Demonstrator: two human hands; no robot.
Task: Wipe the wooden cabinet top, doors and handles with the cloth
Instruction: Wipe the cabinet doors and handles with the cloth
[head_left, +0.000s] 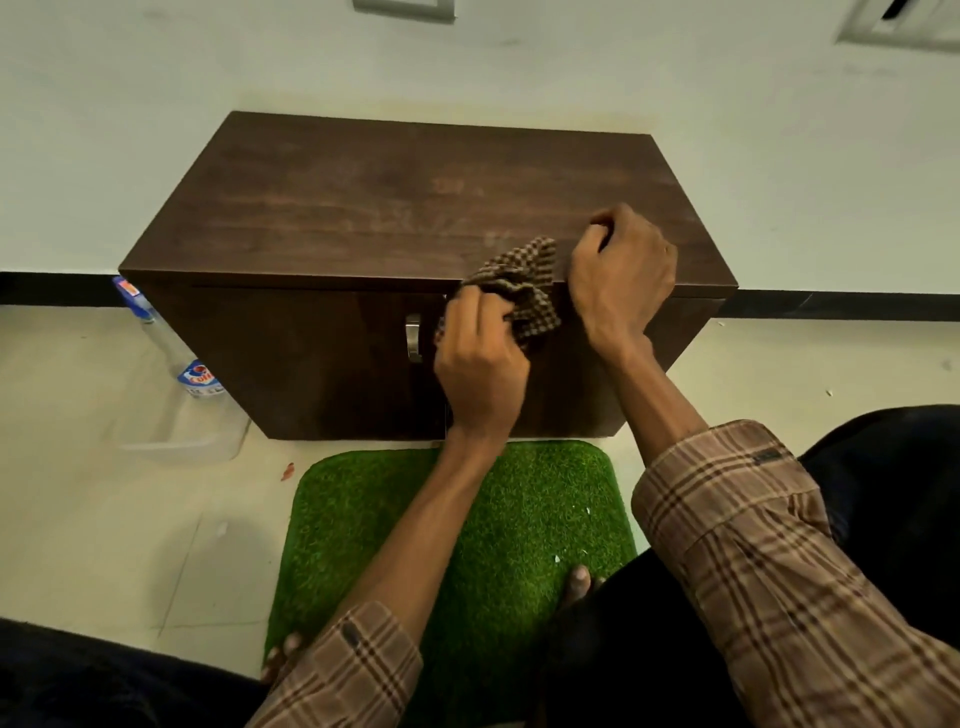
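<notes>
Head view showed both hands, left hand (480, 371) and right hand (621, 275), with closed grip bunching the cloth (519, 288) at the cabinet (363, 208) front edge, seemingly readying to wipe its top next.

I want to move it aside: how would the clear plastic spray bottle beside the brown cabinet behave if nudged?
The clear plastic spray bottle looks tall and narrow, so it would probably tip rather than slide. It appears mostly empty, so likely light. Once down, its rounded body might roll.
</notes>
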